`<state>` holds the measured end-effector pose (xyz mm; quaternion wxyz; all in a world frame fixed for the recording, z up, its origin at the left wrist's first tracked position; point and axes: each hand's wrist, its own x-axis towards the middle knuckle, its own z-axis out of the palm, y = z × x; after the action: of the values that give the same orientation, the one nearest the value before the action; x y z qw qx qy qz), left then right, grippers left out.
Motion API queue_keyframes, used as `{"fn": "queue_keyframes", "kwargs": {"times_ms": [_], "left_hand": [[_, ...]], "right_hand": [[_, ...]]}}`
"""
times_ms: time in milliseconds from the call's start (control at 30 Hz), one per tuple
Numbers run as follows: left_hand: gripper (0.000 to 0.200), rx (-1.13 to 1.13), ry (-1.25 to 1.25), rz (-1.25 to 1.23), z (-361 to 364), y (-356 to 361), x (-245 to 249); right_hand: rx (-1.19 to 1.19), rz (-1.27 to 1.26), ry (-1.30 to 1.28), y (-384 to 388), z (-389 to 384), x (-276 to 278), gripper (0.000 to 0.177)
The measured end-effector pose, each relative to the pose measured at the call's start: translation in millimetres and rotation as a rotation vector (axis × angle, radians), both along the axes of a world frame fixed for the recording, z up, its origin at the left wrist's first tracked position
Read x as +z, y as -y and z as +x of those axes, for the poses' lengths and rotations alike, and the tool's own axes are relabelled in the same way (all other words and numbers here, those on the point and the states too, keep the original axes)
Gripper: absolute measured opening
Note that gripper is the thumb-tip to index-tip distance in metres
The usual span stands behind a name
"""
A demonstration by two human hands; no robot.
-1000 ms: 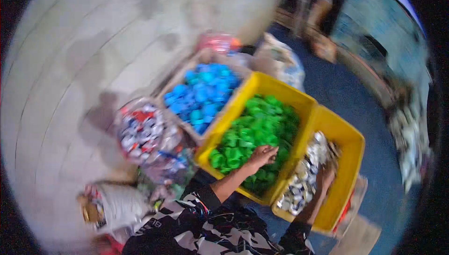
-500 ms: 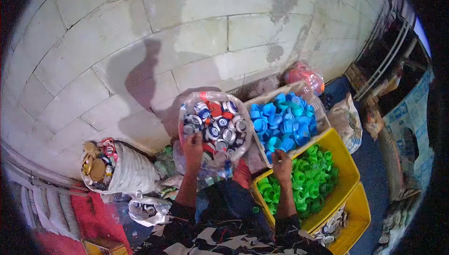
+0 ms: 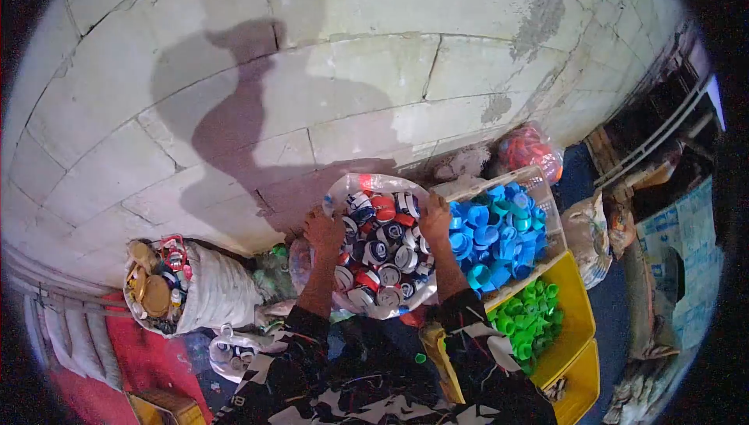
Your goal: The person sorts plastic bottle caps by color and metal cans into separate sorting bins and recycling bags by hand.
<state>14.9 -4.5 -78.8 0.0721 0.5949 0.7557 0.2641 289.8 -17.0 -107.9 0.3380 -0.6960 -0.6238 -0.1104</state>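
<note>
A clear plastic bag [image 3: 341, 189] stands in front of me, filled with white, dark blue and red bottle caps [image 3: 382, 249]. My left hand [image 3: 322, 230] is closed on the bag's left rim. Opposite it, my right hand [image 3: 434, 221] grips the right rim, close to the crate of blue caps. The fingertips of both hands are partly hidden at the bag's edge. Blue caps [image 3: 495, 230] fill a pale plastic crate [image 3: 546, 187] to the right of the bag, and green caps [image 3: 530, 320] lie in a yellow crate [image 3: 573, 308] nearer to me.
A white sack [image 3: 222, 285] of mixed caps and lids leans at the left, with a smaller white bag [image 3: 230, 355] before it. A bag of orange-red items [image 3: 530, 152] rests by the block wall [image 3: 351, 74]. Another sack [image 3: 585, 238] stands right of the crates.
My right hand has moved from above the green caps up and left to the bag's right rim. My left hand has shifted from over the caps to the left rim.
</note>
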Motion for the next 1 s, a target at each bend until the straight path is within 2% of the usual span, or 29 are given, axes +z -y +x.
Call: {"fn": "queue_keyframes", "kwargs": {"times_ms": [33,67,100,167,233,300,333,367,433,467,500,567,600,667,700,767,833,867,900,933,967,1000], "left_hand": [[0.049,-0.008,0.001,0.012,-2.4,-0.6,5.2],[0.044,-0.053,-0.009,-0.038,-7.4,-8.8,-17.9],[0.04,-0.099,-0.022,-0.085,-15.2,-23.4,-55.6],[0.034,-0.172,-0.083,-0.128,-30.5,-29.8,-70.1],[0.028,-0.222,-0.16,-0.103,-34.0,-33.7,-51.3],[0.027,-0.397,-0.191,0.026,-71.9,-52.9,-88.6],[0.029,-0.46,-0.151,-0.035,-86.7,-59.2,-95.1],[0.03,-0.519,-0.107,-0.099,-101.1,-64.8,-99.2],[0.039,-0.585,0.091,-0.473,-118.5,-78.9,-77.2],[0.038,-0.641,0.041,-0.32,-125.6,-70.4,-67.6],[0.037,-0.696,-0.007,-0.159,-126.7,-61.3,-43.4],[0.036,-0.697,0.334,-0.271,-129.8,-47.4,4.3],[0.036,-0.617,0.72,-0.539,-137.0,-50.9,30.0],[0.033,-0.394,1.081,-0.806,-142.9,-57.5,40.9],[0.031,-0.285,1.056,-0.803,-140.7,-66.1,37.7],[0.028,-0.082,1.171,-0.784,-136.9,-74.7,29.2],[0.027,0.109,1.453,-0.733,-133.8,-80.2,15.0],[0.027,-0.149,1.299,-0.582,-134.0,-74.1,18.6],[0.028,-0.388,1.132,-0.429,-136.3,-64.5,26.0],[0.029,-0.532,0.952,-0.332,-138.2,-65.2,20.1],[0.03,-0.646,0.769,-0.214,-140.1,-66.0,14.2],[0.032,-0.679,0.586,-0.15,-139.0,-85.5,-12.8]], "right_hand": [[-0.081,-0.042,0.043,-0.6,-14.4,11.5,0.039],[-0.162,-0.086,0.082,-0.3,-26.3,20.4,0.041],[-0.188,-0.173,0.01,-3.5,-31.6,20.4,0.04],[-0.16,-0.223,-0.04,-9.8,-34.9,13.7,0.035],[-0.157,-0.287,-0.131,-17.3,-32.1,17.8,0.027],[-0.1,-0.266,-0.277,-21.7,-23.2,22.8,0.023],[-0.064,-0.255,-0.346,-25.5,-19.3,25.2,0.022],[-0.121,-0.255,-0.269,-30.5,-18.4,26.9,0.018],[0.039,-0.177,-0.262,-35.3,-6.9,28.8,0.019],[0.114,-0.14,-0.261,-34.7,0.1,28.0,0.02],[0.215,-0.075,-0.09,-35.9,6.8,31.9,0.019],[0.349,-0.418,-0.349,-46.8,28.3,12.7,0.02],[0.411,-0.593,-0.478,-51.9,33.6,6.4,0.021],[0.526,-0.704,-0.828,-45.9,16.6,51.2,0.029],[0.787,-0.464,-0.386,-50.0,12.5,56.6,0.03],[0.844,-0.321,-0.338,-53.2,2.6,47.6,0.035],[0.46,-0.514,-1.121,-57.0,-9.4,-5.0,0.045],[0.223,-0.604,-1.5,-55.2,-14.6,-21.6,0.051],[0.305,-0.528,-1.247,-48.4,-18.0,-4.8,0.053],[0.346,-0.432,-0.992,-40.7,-23.4,17.0,0.055],[0.457,-0.271,-0.765,-35.2,-27.8,25.8,0.052],[0.561,-0.106,-0.53,-34.3,-30.1,30.2,0.05]]}}
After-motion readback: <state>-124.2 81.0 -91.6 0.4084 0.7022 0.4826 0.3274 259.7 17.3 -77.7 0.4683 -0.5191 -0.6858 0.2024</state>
